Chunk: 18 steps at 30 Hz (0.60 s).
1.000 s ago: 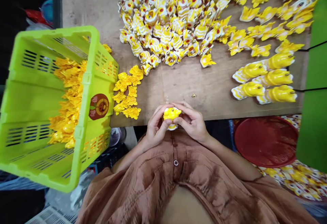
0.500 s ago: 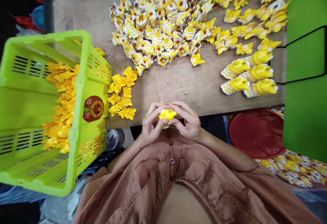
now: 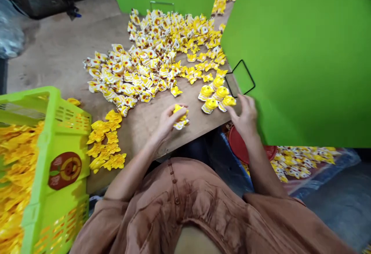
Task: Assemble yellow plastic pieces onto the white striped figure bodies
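Note:
My left hand (image 3: 168, 121) grips a small yellow and white toy piece (image 3: 180, 117) just above the wooden table (image 3: 63, 53), near its front edge. My right hand (image 3: 245, 114) is stretched out to the right, fingers apart, its fingertips at a short row of assembled yellow toys (image 3: 216, 95); I cannot tell whether it touches them. A big heap of yellow, white and red toy pieces (image 3: 150, 60) covers the middle of the table. A smaller cluster of flat yellow parts (image 3: 106, 142) lies at the left front.
A lime green slotted basket (image 3: 58, 138) full of yellow parts stands at the left edge. Green panels (image 3: 295, 53) block the right and far side. A red round tray (image 3: 246, 145) sits below the table at the right, with more toy pieces (image 3: 301, 161) beyond it.
The hands have parted: the left keeps the yellow toy piece while the right has swung out to the row of assembled toys. The view has tilted and swung to the right.

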Motion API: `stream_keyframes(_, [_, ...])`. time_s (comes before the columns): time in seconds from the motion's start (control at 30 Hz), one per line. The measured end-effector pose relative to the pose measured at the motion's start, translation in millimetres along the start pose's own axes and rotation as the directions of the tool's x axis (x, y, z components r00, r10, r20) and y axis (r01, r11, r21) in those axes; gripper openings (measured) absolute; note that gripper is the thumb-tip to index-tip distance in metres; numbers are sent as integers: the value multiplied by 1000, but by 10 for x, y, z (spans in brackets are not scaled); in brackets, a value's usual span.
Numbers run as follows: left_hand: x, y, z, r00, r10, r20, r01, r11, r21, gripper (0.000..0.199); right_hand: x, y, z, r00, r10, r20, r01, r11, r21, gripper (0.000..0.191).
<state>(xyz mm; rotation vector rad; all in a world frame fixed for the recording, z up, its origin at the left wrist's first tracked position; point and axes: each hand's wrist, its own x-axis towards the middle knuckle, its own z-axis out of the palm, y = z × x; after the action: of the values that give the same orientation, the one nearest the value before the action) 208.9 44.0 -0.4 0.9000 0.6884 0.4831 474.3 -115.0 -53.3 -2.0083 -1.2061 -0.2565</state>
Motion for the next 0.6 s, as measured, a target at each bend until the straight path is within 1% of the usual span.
stream_keyframes(0.03, [111,-39,129,998,-43,51,41,999,35,56,22,112,89,999,25,45,-26,999,19,63])
stream_keyframes(0.07, [197,-98,251,991,-94,93,88,994,58,56,15,181,178,996,56,64,-60,997,55,64])
stream_keyframes(0.13, [285,-267,456,967,-182,178,170,982,80,58,-112,221,294,991,135,13,-135,977,166,58])
stream_keyframes(0.17, [292,-378,541,947,-225,229,208,973,96,59,-239,216,305,981,192,-27,-179,950,254,56])
stream_keyframes(0.2, [285,-506,621,922,-266,282,240,963,126,60,-409,212,282,962,268,-55,-231,902,366,54])
stream_keyframes(0.23, [275,-652,701,892,-313,326,267,947,178,60,-612,220,230,930,363,-48,-293,816,498,53])
stream_keyframes(0.27, [270,-814,789,863,-369,345,289,921,262,59,-837,246,157,878,479,7,-373,675,637,54])
stream_keyframes(0.3, [278,-990,889,836,-432,339,307,879,364,57,-1072,294,73,800,592,100,-453,487,747,54])
stream_keyframes(0.33, [302,-1177,1001,813,-491,313,318,825,468,54,-1305,361,-11,706,678,206,-515,291,806,52])
stream_keyframes(0.37, [342,-1369,1127,795,-542,272,323,758,566,50,-1525,447,-86,608,737,295,-550,124,826,49])
stream_keyframes(0.4, [394,-1560,1262,776,-583,240,327,698,636,47,-1725,545,-146,521,777,353,-567,6,824,45])
stream_keyframes(0.43, [452,-1744,1403,758,-613,222,324,649,688,44,-1899,653,-186,451,809,378,-574,-62,817,43])
stream_keyframes(0.47, [512,-1913,1546,741,-637,212,313,607,731,41,-2041,766,-206,399,838,372,-573,-89,815,40])
stream_keyframes(0.53, [617,-2192,1821,715,-667,212,270,543,795,38,-2219,998,-198,318,892,323,-551,-103,828,37])
stream_keyframes(0.6, [683,-2391,2060,707,-668,232,207,509,835,40,-2270,1222,-158,241,931,273,-526,-111,843,32])
